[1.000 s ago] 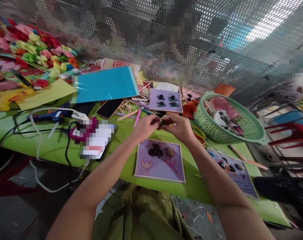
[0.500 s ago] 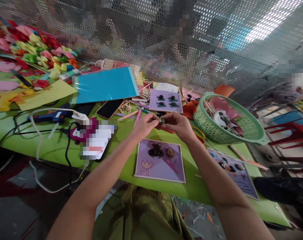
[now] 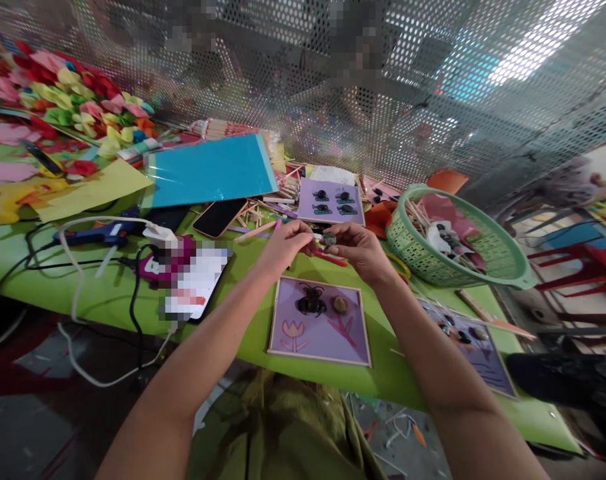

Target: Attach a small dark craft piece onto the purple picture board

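Observation:
A small grey-green stone (image 3: 329,239) is pinched between the thumb and fingers of my right hand (image 3: 359,248). Just left of it, my left hand (image 3: 293,241) has its thumb and fingers drawn together; whatever may be between them is too small to make out. Both hands hover over the green table, behind a purple framed picture (image 3: 323,337). That picture bears a dark stone insect (image 3: 311,301), a brown stone (image 3: 339,305) and pink flower outlines. Below my hands lies a red pen-like stick (image 3: 331,259).
Right of my hands stands a green basket (image 3: 453,267) of craft scraps. Behind lies a purple card (image 3: 331,202) with stone figures. Leftward are a phone (image 3: 220,218), a blue sheet (image 3: 213,170), a blue glue gun (image 3: 103,233) and a power strip (image 3: 170,260) with cables.
My hands have drawn slightly apart. My left fingers have come off the stone, which stays in my right hand and shows more fully now.

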Motion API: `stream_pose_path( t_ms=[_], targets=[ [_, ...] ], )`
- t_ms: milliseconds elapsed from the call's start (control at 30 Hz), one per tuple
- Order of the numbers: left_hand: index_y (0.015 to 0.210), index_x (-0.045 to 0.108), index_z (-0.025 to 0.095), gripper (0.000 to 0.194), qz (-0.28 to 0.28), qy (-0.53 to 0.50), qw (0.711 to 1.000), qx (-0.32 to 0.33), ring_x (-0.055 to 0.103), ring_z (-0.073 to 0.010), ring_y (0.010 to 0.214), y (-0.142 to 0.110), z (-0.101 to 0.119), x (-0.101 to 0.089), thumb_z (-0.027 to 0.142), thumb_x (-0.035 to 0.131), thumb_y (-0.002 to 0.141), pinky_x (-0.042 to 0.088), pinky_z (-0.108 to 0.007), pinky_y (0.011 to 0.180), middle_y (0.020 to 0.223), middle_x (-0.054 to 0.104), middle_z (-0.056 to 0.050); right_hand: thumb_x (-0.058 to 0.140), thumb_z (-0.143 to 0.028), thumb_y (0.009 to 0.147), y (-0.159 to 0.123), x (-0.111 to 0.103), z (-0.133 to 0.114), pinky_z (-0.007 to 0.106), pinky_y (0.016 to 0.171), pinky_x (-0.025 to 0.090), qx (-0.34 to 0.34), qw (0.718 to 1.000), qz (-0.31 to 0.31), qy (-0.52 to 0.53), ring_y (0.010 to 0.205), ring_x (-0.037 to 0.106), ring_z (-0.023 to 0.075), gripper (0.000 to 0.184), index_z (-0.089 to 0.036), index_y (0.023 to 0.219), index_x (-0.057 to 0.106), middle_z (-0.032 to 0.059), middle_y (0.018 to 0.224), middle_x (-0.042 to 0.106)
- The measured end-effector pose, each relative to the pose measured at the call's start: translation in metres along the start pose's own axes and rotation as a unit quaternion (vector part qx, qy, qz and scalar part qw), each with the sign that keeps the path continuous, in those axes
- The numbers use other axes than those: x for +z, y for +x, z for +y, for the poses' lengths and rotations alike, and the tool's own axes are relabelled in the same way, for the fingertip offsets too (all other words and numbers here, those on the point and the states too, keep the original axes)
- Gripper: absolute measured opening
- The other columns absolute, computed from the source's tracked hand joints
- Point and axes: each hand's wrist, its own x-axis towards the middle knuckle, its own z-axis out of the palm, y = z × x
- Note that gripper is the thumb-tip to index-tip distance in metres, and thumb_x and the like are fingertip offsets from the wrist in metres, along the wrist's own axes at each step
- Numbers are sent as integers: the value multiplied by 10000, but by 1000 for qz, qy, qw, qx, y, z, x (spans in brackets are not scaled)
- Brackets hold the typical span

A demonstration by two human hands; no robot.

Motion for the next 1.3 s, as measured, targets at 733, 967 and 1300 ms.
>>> stream_pose_path(
  t_ms=[733, 967, 1300],
  targets=[
    [800, 618, 235, 138, 158, 191, 969, 16, 640, -169, 727, -169, 15, -9, 328, 590, 898, 506, -294, 722, 741, 677, -5, 812, -271, 813, -28, 20, -47, 329, 731, 554, -228, 899, 16, -373, 774, 686, 200, 170, -262, 940, 698, 18, 864, 729],
    [753, 600, 251, 224, 217, 358, 898, -134, 660, -209, 701, -275, -15, -50, 414, 522, 885, 511, -308, 693, 699, 675, 1, 755, -225, 847, -37, 28, -53, 327, 733, 520, -233, 882, -18, -410, 773, 670, 199, 135, -256, 970, 710, 29, 898, 705],
    [913, 667, 245, 266, 190, 585, 738, -276, 732, -262, 909, -313, -48, -102, 343, 419, 906, 503, -334, 754, 1049, 779, -95, 666, -165, 909, -46, 37, -54, 338, 777, 533, -272, 849, -77, -446, 860, 695, 229, 179, -239, 1063, 716, 79, 1035, 716]
  ],
)
